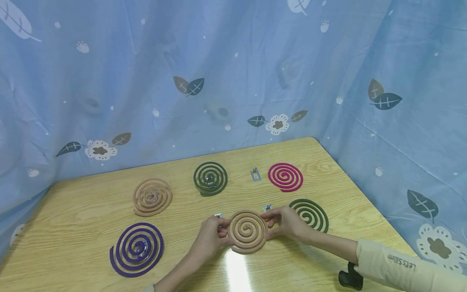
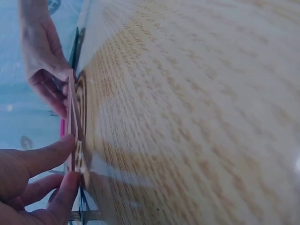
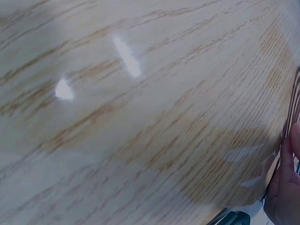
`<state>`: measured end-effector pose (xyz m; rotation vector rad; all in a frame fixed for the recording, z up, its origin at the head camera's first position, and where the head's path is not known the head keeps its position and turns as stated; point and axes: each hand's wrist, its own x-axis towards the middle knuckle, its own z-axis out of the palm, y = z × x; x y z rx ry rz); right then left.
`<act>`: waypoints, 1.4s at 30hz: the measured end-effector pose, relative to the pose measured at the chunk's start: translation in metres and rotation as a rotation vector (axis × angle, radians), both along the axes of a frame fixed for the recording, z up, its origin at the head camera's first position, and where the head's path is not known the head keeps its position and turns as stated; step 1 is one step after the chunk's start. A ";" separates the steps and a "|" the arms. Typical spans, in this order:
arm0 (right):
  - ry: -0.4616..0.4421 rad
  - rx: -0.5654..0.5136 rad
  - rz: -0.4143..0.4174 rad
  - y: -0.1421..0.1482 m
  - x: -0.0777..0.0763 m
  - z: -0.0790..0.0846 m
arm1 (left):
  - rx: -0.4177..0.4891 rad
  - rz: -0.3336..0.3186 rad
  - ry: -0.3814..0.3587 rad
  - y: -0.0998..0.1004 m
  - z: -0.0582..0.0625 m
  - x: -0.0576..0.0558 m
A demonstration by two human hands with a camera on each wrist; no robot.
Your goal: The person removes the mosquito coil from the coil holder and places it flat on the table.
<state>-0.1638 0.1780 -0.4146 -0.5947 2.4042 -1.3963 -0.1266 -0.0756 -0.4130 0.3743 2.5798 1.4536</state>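
Observation:
A tan mosquito coil [image 1: 247,228] is pinched at its left edge by my left hand [image 1: 211,238] and at its right edge by my right hand [image 1: 288,224]. In the left wrist view the coil [image 2: 71,112] shows edge-on, close over the table, with thin layers slightly parted at its side. The right wrist view catches only the coil's rim [image 3: 291,110] and a few fingers [image 3: 284,178]. Small metal stands sit just beyond the hands, one stand [image 1: 218,215] by the left fingers and another stand [image 1: 267,208] by the right.
On the wooden table [image 1: 87,202] lie a purple coil [image 1: 125,247], another tan coil [image 1: 142,198], a dark green coil [image 1: 198,178], a pink coil [image 1: 284,175] and a second green coil [image 1: 322,217] behind the right forearm. A metal stand [image 1: 252,175] lies left of the pink coil.

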 end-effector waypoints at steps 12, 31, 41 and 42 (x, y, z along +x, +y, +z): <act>0.003 -0.006 0.010 -0.003 0.001 0.003 | -0.030 0.018 0.009 0.001 -0.003 -0.001; 0.004 0.047 -0.030 -0.004 -0.002 0.002 | -0.080 0.032 0.083 0.005 -0.005 0.001; 0.007 0.038 -0.048 -0.003 -0.004 -0.001 | -0.100 -0.012 0.075 0.005 -0.002 -0.001; 0.010 0.041 -0.048 -0.003 -0.004 -0.002 | -0.099 -0.013 0.075 0.005 -0.002 -0.001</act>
